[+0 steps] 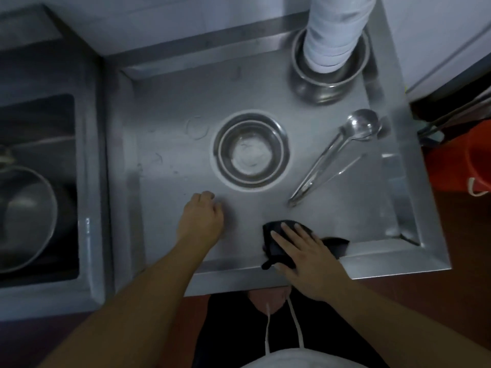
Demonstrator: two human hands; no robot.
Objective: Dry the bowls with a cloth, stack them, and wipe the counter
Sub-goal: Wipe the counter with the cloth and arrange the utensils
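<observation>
Steel bowls (251,151) sit nested in a stack in the middle of the steel counter (172,144). My right hand (305,254) lies flat with straight fingers on a dark cloth (276,243) near the counter's front edge. My left hand (203,216) rests on the bare counter in front of and to the left of the bowls, its fingers curled under and holding nothing. Water marks show on the counter left of the bowls.
A tall stack of white bowls (334,33) stands in a steel pot (328,83) at the back right. Ladles (337,152) lie right of the bowls. A sink with a pan (25,219) is on the left. A red bucket (467,160) stands beyond the right rim.
</observation>
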